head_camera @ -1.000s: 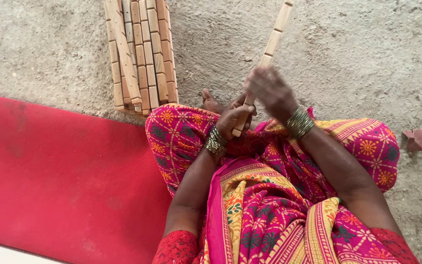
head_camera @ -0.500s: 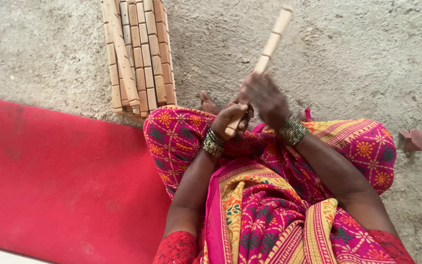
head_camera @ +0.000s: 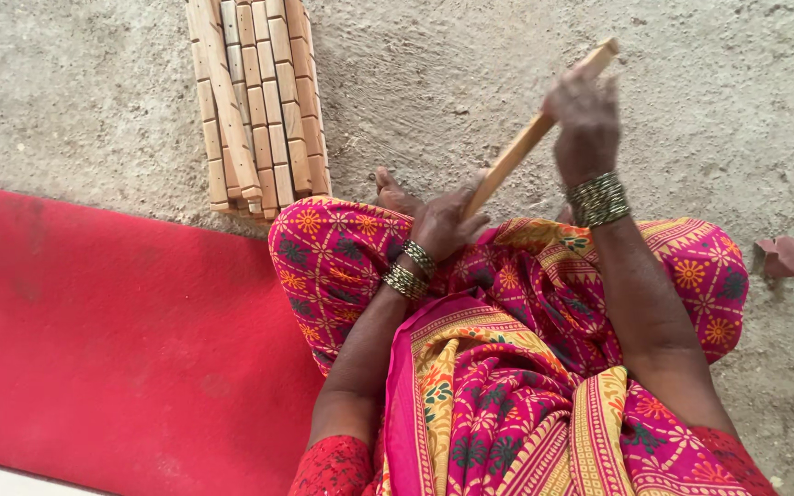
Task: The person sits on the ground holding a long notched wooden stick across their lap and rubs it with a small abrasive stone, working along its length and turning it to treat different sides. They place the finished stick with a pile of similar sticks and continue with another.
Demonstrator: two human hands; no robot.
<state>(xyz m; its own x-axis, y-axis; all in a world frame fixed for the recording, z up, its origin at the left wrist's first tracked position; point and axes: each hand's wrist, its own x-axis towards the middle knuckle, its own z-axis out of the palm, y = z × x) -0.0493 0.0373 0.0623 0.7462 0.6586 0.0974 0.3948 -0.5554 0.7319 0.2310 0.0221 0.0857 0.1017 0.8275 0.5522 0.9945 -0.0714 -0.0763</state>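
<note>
She is sitting on the concrete floor (head_camera: 470, 83), holding a wooden stick (head_camera: 530, 138) slanted above her lap: left hand (head_camera: 443, 223) closed around its lower end, right hand (head_camera: 584, 115) wrapped near the top. A stack of notched wooden sticks (head_camera: 255, 101) is lying nearby beside a red mat (head_camera: 112, 340).

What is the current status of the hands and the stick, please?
Left hand grips wooden stick low; right hand grips near top. Stick tilted over lap. Stick pile apart, nothing obstructing.

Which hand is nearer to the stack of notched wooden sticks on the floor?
Left. The left hand grips the lower end of the wooden stick, just right of the stack of notched sticks. The right hand is on the stick's upper part, farther right.
</note>
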